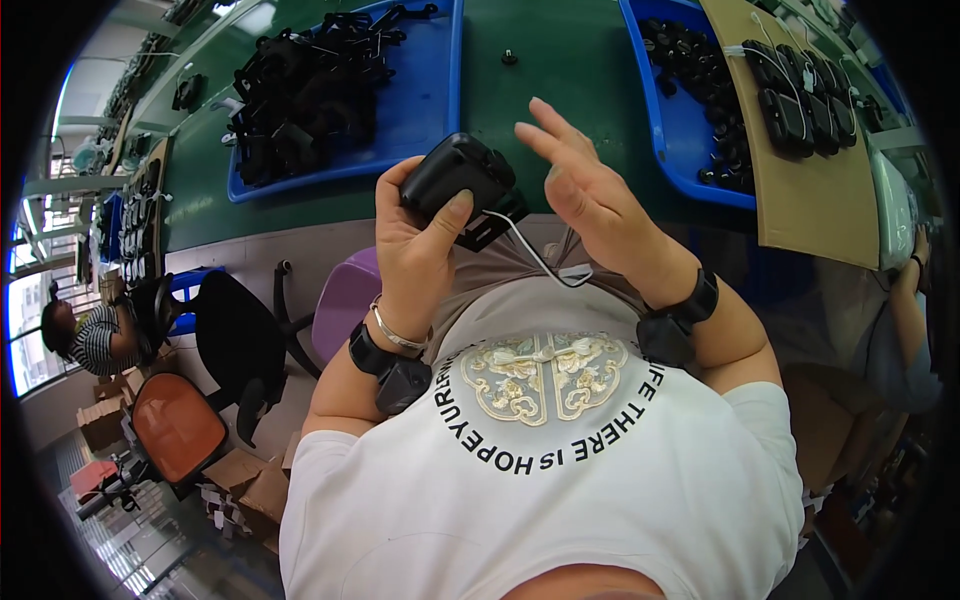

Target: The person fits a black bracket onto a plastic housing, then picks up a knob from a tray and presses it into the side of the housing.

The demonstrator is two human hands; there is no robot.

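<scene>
The left hand [415, 240] grips a small black plastic housing [455, 180], rounded and glossy, with the thumb pressed along its near face and the other fingers curled behind it, out of sight. A thin white wire [535, 255] leaves the housing below the thumb tip and droops toward the chest. The right hand [590, 195] is apart from the housing, just to the right of it, fingers spread wide and holding nothing, the fingertips higher than the housing's top edge.

Judging from this pose, the step is inspecting or turning the part in front of the body. To do it well, the left thumb should keep firm pressure on the flat face without covering the black clip-like piece [490, 225] that sticks out under the housing beside the thumb. The wire is slack and hangs between the two hands, so the right fingers should come in from above or from the side, not through the loop, which could snag it.

Beyond the fingertips lie a blue plastic tray [425, 100] heaped with black parts on the green tabletop [560, 70], and to the right of the right hand a second blue tray [680, 130] of small black pieces.
</scene>
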